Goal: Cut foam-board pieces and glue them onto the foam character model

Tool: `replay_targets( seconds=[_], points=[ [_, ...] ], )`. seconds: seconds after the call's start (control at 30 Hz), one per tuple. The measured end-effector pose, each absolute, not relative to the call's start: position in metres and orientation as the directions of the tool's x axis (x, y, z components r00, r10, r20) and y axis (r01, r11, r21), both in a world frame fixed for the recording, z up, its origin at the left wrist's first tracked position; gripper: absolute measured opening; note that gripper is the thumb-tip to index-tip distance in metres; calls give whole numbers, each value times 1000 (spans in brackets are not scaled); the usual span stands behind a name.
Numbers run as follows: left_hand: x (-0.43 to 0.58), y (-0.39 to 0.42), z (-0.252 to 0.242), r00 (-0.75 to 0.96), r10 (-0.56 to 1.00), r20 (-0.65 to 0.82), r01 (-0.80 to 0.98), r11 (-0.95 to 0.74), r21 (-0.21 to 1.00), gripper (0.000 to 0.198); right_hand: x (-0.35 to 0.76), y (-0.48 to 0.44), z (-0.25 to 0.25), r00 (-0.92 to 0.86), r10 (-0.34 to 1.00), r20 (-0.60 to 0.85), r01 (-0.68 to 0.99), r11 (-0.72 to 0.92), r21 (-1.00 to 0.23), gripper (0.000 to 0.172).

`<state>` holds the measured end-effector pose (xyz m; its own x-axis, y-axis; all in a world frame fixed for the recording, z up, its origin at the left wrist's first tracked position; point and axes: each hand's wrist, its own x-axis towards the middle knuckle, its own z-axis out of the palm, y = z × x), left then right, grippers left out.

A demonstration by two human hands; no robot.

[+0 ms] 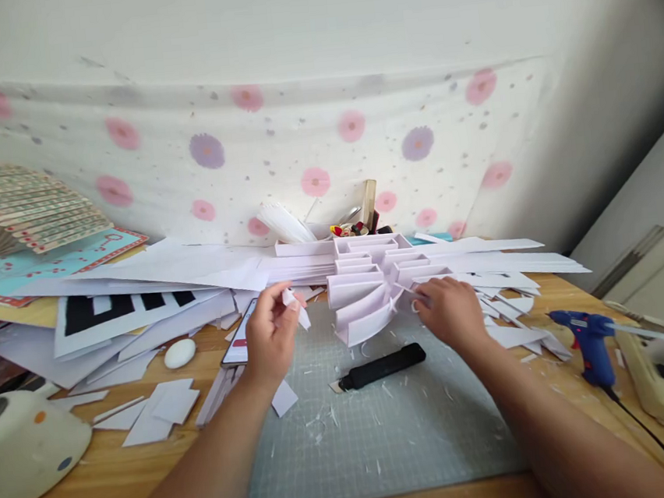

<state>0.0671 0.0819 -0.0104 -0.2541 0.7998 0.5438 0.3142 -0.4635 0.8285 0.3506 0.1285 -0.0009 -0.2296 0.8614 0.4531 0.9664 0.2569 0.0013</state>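
In my left hand (273,333), closed above the cutting mat (351,451), is a crumpled piece of white tissue (296,307) pinched between thumb and fingers. My right hand (449,312) is closed at the right side of a white foam-board structure (367,308) made of slotted and curved pieces. A thin pale stick (410,291) seems to run from its fingers toward the structure's middle; its kind cannot be made out. On the mat just in front of the structure lies a black utility knife (384,367), with its blade pointing left.
White board sheets and offcuts (163,410) are heaped on both sides. A phone (238,340) lies behind my left wrist. A blue glue gun (591,341) with its cord stands at right, beside a power strip (662,382). A white egg-shaped object (180,354) and a cream jar (34,446) are at left.
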Motion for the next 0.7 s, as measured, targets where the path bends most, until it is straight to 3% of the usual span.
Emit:
replay_targets(
  seconds=[0.07,0.13,0.23,0.33,0.4,0.53,0.7],
  points=[
    [68,82,-12,-278,808,518,243,-463,852,41,366,126,14,-202,861,467,966,252,-47,16],
    [74,79,-14,-168,876,452,213,-416,884,47,384,121,30,-171,860,481,962,250,-105,16],
    [92,70,-18,188,922,337,382,-385,840,48,415,104,46,-107,860,499,951,234,-200,19],
    [112,58,-23,513,832,210,534,-501,680,48,443,81,49,-71,842,535,908,277,-316,20],
    [123,52,-24,629,769,119,551,-548,629,48,456,65,45,-103,824,556,878,338,-338,21],
    [130,48,-26,711,703,-26,572,-556,603,45,465,39,29,-194,813,549,865,406,-294,20],
    [127,53,-27,630,776,6,663,-542,517,31,458,17,11,-189,812,553,826,436,-357,21]
  ],
)
